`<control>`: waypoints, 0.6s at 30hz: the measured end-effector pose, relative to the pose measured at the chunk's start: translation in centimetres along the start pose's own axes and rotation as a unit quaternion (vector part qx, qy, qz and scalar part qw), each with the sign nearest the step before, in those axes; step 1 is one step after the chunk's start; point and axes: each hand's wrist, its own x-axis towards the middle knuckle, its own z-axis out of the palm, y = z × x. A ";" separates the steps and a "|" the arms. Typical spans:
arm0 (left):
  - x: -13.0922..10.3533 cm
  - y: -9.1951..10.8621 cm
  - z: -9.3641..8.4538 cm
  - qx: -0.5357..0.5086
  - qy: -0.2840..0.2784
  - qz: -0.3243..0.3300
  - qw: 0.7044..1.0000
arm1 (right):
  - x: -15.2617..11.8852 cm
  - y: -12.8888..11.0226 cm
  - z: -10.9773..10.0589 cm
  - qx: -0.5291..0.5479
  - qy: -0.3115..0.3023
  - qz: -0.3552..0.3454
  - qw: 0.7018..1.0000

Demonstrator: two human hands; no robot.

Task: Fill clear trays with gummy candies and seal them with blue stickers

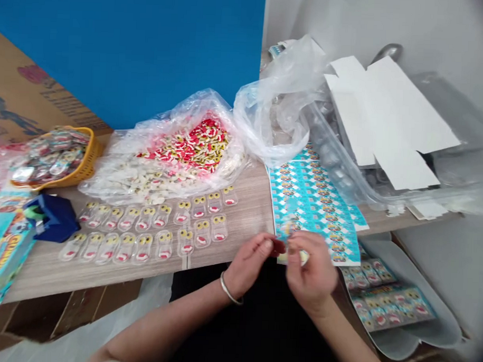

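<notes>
My left hand, with a bangle on its wrist, is closed, its fingertips curled together close to my right hand. My right hand is pinched, with a small pale yellowish piece showing by its fingers, too blurred to name. Both hands are over the front edge of the table, at the near end of blue printed sticker sheets. To the left, clear plastic blister shells lie in two rows, each with yellow eye-like pieces and a red-and-white mouth-like piece.
Behind the rows sits an open plastic bag of small red, white and yellow pieces. Left are a yellow basket of filled packs and a blue tape dispenser. White cardboard and plastic bags lie back right; packed cards sit below.
</notes>
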 end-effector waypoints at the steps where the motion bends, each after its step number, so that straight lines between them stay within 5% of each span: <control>1: -0.6 0.6 -0.5 -0.104 0.061 -0.036 0.992 | -0.4 -0.4 1.4 -0.006 -0.056 -0.043 0.997; 5: -2.8 2.0 -4.6 -0.287 0.236 -0.095 0.923 | -0.8 -1.4 6.5 0.037 -0.203 -0.147 0.967; 9: -4.0 2.5 -9.9 -0.274 0.344 -0.046 0.897 | -0.1 -1.4 9.9 0.083 -0.263 -0.076 0.958; 14: -5.1 2.7 -11.8 -0.277 0.364 -0.018 0.889 | -0.5 -1.4 12.6 0.121 -0.256 0.030 0.959; 18: -5.2 2.9 -10.5 -0.270 0.314 -0.073 0.907 | -0.6 -1.9 12.3 0.088 -0.157 -0.053 0.982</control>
